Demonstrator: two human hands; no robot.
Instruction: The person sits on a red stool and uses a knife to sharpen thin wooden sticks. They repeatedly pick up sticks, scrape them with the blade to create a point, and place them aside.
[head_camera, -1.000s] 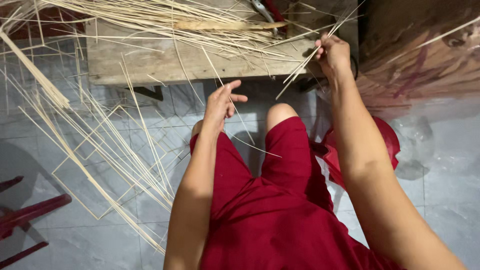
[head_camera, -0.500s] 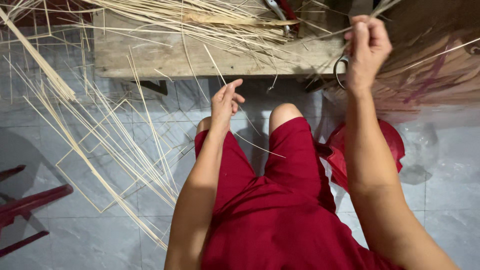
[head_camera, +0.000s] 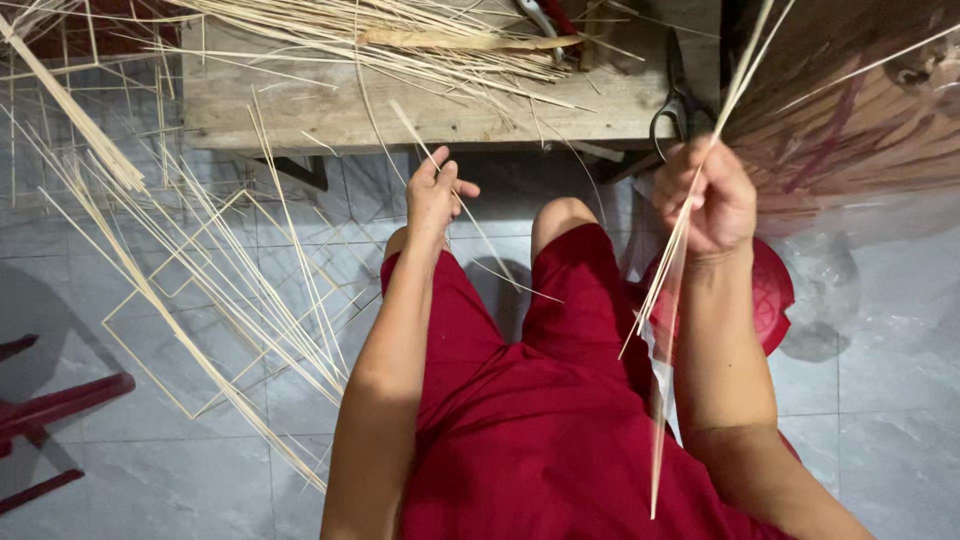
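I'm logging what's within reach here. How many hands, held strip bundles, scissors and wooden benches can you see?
Hands: 2, left hand and right hand
Bundles of thin pale strips held: 1, in the right hand
Scissors: 1
Wooden benches: 1
Total: 5

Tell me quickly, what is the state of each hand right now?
Left hand: fingers pinched on one thin bamboo strip above the knee.
Right hand: closed on a small bundle of strips, raised.
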